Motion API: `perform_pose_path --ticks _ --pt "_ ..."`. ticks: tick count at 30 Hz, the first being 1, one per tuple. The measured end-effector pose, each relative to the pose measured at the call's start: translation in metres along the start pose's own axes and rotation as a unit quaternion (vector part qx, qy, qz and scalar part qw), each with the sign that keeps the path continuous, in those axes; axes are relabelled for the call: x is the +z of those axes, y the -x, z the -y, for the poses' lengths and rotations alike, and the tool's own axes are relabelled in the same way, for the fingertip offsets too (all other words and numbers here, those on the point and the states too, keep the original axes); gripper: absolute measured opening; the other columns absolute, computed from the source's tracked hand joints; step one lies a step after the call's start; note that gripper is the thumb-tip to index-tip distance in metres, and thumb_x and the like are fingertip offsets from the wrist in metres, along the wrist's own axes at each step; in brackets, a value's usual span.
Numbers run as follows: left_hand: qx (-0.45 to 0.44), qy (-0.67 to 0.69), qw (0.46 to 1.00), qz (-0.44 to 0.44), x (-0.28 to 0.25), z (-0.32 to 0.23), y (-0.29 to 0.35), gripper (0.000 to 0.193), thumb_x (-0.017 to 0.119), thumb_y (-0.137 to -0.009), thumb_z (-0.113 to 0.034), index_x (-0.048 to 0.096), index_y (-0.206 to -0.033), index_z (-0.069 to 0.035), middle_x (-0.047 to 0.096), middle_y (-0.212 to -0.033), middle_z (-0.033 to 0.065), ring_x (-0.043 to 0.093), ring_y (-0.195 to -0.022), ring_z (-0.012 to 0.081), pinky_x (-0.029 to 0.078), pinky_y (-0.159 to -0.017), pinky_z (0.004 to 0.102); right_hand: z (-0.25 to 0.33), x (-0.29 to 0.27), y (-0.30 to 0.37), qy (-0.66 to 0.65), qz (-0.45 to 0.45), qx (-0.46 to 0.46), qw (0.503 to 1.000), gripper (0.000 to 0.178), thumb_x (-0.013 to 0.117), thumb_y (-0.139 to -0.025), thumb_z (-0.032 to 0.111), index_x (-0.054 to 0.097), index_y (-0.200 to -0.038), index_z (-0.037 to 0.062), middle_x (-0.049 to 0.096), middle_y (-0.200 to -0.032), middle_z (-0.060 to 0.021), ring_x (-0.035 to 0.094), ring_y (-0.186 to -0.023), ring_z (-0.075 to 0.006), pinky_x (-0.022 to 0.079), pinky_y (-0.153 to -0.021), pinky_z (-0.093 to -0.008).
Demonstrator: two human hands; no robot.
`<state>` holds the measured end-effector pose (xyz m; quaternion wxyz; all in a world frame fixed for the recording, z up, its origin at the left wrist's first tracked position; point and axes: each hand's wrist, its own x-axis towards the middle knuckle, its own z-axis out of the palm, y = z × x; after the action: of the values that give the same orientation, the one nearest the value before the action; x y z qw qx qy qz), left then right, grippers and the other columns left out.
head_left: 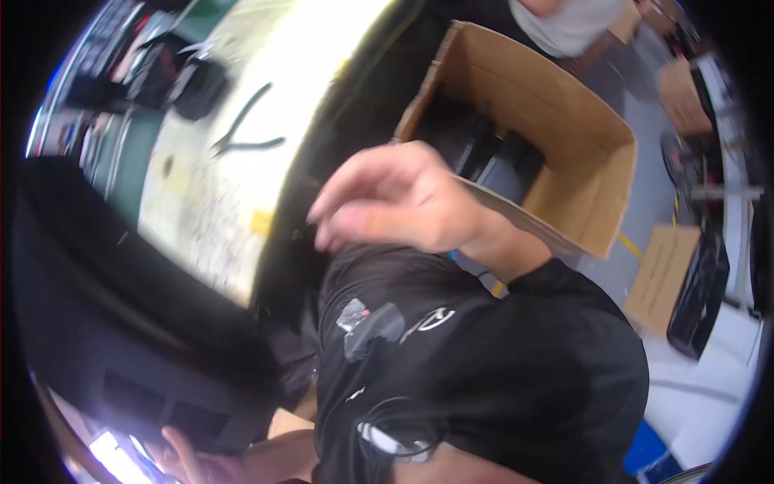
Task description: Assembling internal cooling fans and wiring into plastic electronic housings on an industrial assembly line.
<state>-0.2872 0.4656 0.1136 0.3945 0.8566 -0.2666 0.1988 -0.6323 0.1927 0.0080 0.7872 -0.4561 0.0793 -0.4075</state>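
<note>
My right hand is raised over my dark clothing, at the near side of the open cardboard box. Its fingers curl loosely with a gap to the thumb, and I see nothing between them. Low on the left, my left hand is smeared and partly cut off by the picture's rim. One finger stands out straight, beside the lower part of a large black panel-like object; whether they touch I cannot tell. Pliers with dark green handles lie spread on the pale worktable.
The tall cardboard box holds dark, flat-sided items. Another person's light clothing shows beyond it. To the right stand a smaller carton and a black-wrapped bundle. A black object sits at the table's far left.
</note>
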Motion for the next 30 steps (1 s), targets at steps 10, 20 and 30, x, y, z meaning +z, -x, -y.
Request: perform_pose_path --ticks 10,20,30 --pt "-0.080 0.471 0.802 0.359 0.071 -0.039 0.052 0.054 0.059 -0.095 -0.010 0.037 -0.141 0.007 0.059 -0.119 0.0114 0.059 -0.104 0.0187 0.045 -0.097 0.0298 -0.050 -0.054 0.012 0.047 -0.204 0.001 0.978 0.067 0.052 -0.098 0.042 0.028 -0.146 0.0009 0.046 -0.138 -0.0207 0.044 -0.130 -0.0266 0.039 -0.104 -0.0392" --pt "-0.032 0.348 0.779 0.521 0.176 -0.067 0.026 0.025 0.062 -0.092 -0.005 0.058 -0.115 0.003 0.061 -0.104 0.0048 0.057 -0.102 0.0131 0.041 -0.098 0.0275 -0.035 -0.079 0.038 -0.104 -0.176 -0.024 0.979 0.055 0.047 -0.097 0.054 0.040 -0.136 0.0142 0.058 -0.123 -0.0135 0.057 -0.109 -0.0223 0.044 -0.093 -0.0386" --pt "-0.136 0.366 0.318 0.864 0.261 -0.239 0.144 0.029 0.067 -0.087 -0.007 0.061 -0.113 0.003 0.068 -0.101 0.0143 0.067 -0.086 0.0202 0.054 -0.079 0.0326 -0.031 -0.174 0.142 -0.100 -0.451 0.002 0.887 0.046 0.055 -0.093 0.043 0.057 -0.123 0.0077 0.062 -0.121 -0.0109 0.059 -0.110 -0.0254 0.045 -0.098 -0.0478"
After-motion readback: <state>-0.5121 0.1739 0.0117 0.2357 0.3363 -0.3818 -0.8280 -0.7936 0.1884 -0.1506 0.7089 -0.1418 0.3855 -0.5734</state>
